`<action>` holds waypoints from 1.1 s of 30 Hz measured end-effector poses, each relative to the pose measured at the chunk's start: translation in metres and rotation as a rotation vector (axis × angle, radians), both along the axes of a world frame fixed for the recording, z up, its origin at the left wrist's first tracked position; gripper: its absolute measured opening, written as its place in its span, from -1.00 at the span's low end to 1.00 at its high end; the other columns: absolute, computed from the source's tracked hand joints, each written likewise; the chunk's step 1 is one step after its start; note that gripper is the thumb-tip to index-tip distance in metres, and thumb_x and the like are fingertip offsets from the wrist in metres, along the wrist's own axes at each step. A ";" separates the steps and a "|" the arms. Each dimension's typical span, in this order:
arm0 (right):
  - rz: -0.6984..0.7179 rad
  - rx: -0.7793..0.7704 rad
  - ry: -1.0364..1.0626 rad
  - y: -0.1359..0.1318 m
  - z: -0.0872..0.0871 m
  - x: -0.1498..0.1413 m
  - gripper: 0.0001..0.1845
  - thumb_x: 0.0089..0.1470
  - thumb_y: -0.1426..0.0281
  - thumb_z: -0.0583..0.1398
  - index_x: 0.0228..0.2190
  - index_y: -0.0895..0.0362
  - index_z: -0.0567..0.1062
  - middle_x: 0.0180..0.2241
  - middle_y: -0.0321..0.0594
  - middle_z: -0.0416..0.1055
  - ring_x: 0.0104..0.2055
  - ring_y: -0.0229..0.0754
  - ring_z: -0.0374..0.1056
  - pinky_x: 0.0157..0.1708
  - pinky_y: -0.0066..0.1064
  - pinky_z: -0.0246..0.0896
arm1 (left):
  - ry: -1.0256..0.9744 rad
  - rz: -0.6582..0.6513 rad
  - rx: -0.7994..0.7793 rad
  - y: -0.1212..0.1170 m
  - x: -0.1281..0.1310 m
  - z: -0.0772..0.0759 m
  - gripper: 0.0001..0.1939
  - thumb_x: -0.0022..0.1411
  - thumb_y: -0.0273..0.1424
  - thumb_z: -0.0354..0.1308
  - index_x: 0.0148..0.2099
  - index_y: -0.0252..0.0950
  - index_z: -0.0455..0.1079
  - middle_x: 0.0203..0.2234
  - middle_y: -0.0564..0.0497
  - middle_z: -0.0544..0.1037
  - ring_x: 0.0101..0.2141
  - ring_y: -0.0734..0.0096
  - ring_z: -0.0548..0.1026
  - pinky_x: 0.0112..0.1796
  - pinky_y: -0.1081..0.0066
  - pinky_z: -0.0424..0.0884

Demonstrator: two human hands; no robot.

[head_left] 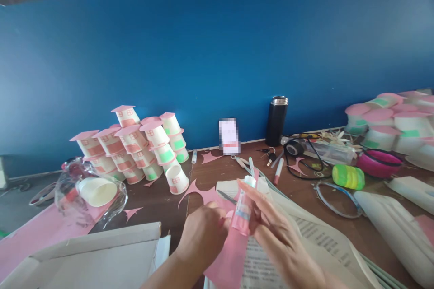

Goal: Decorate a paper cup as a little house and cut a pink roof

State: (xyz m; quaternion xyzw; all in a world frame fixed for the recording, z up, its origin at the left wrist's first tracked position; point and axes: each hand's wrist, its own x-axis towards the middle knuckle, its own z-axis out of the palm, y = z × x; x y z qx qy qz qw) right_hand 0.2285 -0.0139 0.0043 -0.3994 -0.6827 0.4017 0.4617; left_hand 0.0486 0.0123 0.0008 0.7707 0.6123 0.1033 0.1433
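My right hand (271,226) is closed around a glue stick (243,207), held upright over a sheet of pink paper (228,257). My left hand (203,235) is closed on the edge of that pink paper, just left of the glue stick. Scissors (226,196) lie partly hidden behind my hands. Printed paper sheets (315,235) lie under and to the right of my hands on the brown table (162,207).
Stacked paper-cup houses (135,144) with pink roofs stand at the left, more cups (389,122) at the far right. A black flask (276,119), keys, pens, a tape roll (294,148), a green container (348,176) and a pink bowl (378,162) lie behind. A white box (95,257) sits front left.
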 end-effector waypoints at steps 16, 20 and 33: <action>-0.099 -0.137 -0.043 0.008 -0.012 -0.009 -0.72 0.16 0.13 0.17 -0.19 0.03 0.49 -0.45 -0.29 0.43 -0.40 -0.17 0.38 -0.37 -0.45 0.35 | -0.339 0.126 0.002 0.009 -0.023 -0.041 -0.72 0.17 -0.38 0.00 -0.57 -0.23 0.08 -0.51 0.10 0.29 -0.47 0.46 0.27 -0.41 0.45 0.15; -0.134 -0.048 -0.138 0.013 -0.017 -0.011 -0.75 0.10 0.15 0.21 -0.42 0.06 0.54 -0.44 -0.28 0.47 -0.38 -0.17 0.43 -0.36 -0.50 0.37 | -0.329 0.096 0.057 0.008 -0.022 -0.044 -0.73 0.17 -0.45 0.00 -0.55 -0.22 0.05 -0.48 0.07 0.33 -0.45 0.45 0.30 -0.40 0.44 0.18; -0.159 -0.096 -0.184 0.021 -0.038 -0.019 -0.84 0.06 0.21 0.24 -0.35 -0.01 0.57 -0.42 -0.32 0.57 -0.41 -0.21 0.52 -0.40 -0.57 0.38 | -0.349 0.032 0.068 0.005 -0.026 -0.040 -0.75 0.27 -0.47 0.02 -0.49 -0.25 0.21 -0.44 0.04 0.40 -0.38 0.39 0.36 -0.33 0.41 0.24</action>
